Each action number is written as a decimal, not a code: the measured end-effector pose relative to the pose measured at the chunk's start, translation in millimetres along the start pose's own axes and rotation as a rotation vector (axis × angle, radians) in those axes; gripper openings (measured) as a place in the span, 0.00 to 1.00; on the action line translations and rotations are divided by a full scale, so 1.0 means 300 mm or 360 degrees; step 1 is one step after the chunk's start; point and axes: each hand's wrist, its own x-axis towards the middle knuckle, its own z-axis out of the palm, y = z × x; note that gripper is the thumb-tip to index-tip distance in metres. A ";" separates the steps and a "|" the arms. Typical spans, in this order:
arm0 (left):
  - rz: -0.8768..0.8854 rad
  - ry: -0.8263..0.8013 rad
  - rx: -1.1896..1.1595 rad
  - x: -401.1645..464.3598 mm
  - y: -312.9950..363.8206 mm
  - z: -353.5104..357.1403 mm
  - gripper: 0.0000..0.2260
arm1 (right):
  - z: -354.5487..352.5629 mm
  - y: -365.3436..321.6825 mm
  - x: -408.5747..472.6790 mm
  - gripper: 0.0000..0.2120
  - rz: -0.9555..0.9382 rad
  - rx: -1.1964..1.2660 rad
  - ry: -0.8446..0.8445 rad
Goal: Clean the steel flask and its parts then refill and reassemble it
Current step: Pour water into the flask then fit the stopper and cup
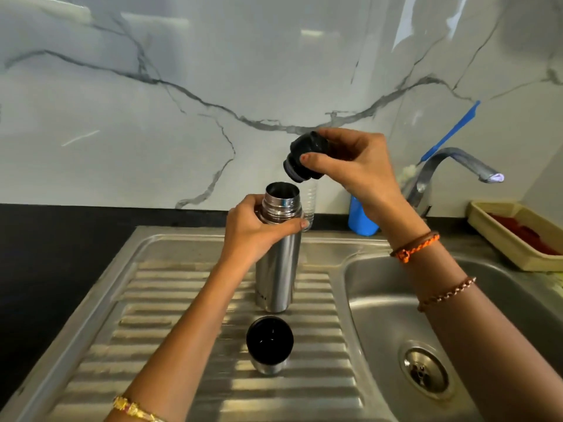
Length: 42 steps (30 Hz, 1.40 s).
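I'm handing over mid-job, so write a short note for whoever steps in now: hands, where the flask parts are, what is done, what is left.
Left hand grips the neck of the upright steel flask body, which stands open-mouthed on the ribbed steel drainboard.
Right hand holds the black screw stopper in the air just above and right of the flask mouth.
The steel cup lid with dark inside stands mouth up on the drainboard, in front of the flask.
Done: cup and stopper are off.
Left: whether washing has happened cannot be told; stopper and cup lid are not yet back on.

Shiny steel flask [275,269], matt black plastic stopper [304,156], ribbed brushed-steel drainboard [182,330], glossy marble-look wall [213,71]
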 end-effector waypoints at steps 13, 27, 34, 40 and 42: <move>-0.0030 0.0093 -0.0100 -0.003 -0.025 -0.015 0.24 | 0.101 -0.031 0.071 0.20 -0.0296 -0.1198 -0.0763; 0.0009 0.0106 -0.0140 -0.012 -0.053 -0.004 0.22 | 0.097 -0.017 0.052 0.25 -0.0117 -0.1300 -0.0992; 0.0027 0.0073 -0.0090 -0.007 -0.054 -0.005 0.26 | 0.105 -0.012 0.037 0.30 -0.0087 -0.1226 -0.0674; 0.0002 0.0086 -0.0119 -0.020 -0.069 -0.004 0.24 | 0.115 -0.022 0.021 0.15 -0.0250 -0.1248 -0.0775; -0.0009 0.0091 -0.0117 -0.021 -0.076 -0.005 0.26 | 0.145 0.000 0.022 0.20 -0.0190 -0.1305 -0.0569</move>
